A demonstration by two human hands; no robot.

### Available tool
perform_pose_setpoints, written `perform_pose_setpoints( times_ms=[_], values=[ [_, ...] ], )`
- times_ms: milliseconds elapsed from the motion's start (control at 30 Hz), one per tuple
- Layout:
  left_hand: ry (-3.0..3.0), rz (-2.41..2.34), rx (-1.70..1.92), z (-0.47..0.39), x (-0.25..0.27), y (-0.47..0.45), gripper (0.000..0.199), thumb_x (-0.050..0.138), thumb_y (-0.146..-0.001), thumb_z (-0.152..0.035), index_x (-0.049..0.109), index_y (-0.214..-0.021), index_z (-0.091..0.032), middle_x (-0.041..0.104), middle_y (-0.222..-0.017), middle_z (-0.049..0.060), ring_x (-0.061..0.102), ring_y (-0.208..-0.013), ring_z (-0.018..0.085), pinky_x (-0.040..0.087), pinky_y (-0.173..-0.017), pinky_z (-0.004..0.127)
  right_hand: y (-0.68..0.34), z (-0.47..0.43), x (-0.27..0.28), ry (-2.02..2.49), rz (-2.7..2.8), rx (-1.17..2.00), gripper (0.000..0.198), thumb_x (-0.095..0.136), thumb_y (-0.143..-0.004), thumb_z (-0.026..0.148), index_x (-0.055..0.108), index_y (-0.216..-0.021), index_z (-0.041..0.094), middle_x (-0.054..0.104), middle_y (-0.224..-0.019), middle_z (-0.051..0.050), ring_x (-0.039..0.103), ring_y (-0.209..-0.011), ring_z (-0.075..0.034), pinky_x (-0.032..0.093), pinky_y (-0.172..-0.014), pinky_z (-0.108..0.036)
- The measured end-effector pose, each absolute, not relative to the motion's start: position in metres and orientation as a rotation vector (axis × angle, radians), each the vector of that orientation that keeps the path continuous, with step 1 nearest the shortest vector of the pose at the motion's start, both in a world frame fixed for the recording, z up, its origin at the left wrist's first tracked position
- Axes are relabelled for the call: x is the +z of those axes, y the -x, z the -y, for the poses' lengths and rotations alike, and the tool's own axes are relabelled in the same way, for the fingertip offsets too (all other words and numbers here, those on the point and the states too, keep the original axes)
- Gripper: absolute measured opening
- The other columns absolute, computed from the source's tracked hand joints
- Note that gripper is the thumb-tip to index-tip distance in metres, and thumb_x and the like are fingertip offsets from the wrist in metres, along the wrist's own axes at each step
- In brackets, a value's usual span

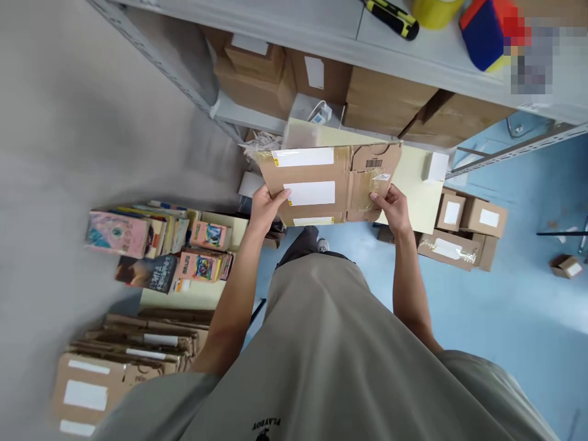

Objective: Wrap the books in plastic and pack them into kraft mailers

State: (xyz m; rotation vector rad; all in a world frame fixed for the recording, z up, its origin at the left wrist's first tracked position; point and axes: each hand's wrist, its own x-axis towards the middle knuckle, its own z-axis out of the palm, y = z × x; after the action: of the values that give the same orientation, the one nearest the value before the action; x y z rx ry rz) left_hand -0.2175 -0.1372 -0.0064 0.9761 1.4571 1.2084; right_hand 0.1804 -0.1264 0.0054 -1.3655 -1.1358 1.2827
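A flattened cardboard box (316,174) with white labels, clear tape and a small barcode is held up in front of my body, above a pale yellow tabletop (418,199). My left hand (266,208) grips its lower left edge, thumb lying over the front face. At the lower right edge, my right hand (392,207) pinches the cardboard with the thumb on a taped flap. The fingers behind the sheet are partly hidden.
Metal shelving (294,37) with brown boxes (390,95) rises ahead; a utility knife (392,18) lies on top. Books (117,233) and flattened cartons (87,392) stand at left. More boxes (482,217) sit at right, and a small white box (436,166) rests on the tabletop.
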Motion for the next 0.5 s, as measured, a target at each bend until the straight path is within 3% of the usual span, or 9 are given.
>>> perform_pose_setpoints(
  times_ms=[267, 500],
  values=[
    [-0.935, -1.146, 0.941, 0.033, -0.057, 0.156, 0.076, 0.107, -0.069, -0.07, 0.078, -0.12, -0.021, 0.091, -0.129, 0.016, 0.086, -0.122, 0.034, 0.069, -0.105, 0.042, -0.223, 0.14, 0.009, 1.651, 1.013, 1.113, 0.056, 0.099, -0.089, 0.074, 0.076, -0.119, 0.032, 0.088, -0.117, -0.004, 0.082, -0.112, -0.029, 0.07, -0.111, -0.052],
    [-1.0, -0.985, 0.783, -0.024, -0.072, 0.133, 0.061, 0.098, -0.082, -0.052, 0.077, -0.129, -0.019, 0.09, -0.134, 0.016, 0.084, -0.128, 0.037, 0.067, -0.115, 0.05, -0.217, 0.14, 0.001, 1.864, 0.85, 1.028, 0.056, 0.097, -0.084, 0.066, 0.073, -0.123, 0.034, 0.086, -0.13, -0.008, 0.081, -0.129, -0.033, 0.064, -0.124, -0.056]
  ],
)
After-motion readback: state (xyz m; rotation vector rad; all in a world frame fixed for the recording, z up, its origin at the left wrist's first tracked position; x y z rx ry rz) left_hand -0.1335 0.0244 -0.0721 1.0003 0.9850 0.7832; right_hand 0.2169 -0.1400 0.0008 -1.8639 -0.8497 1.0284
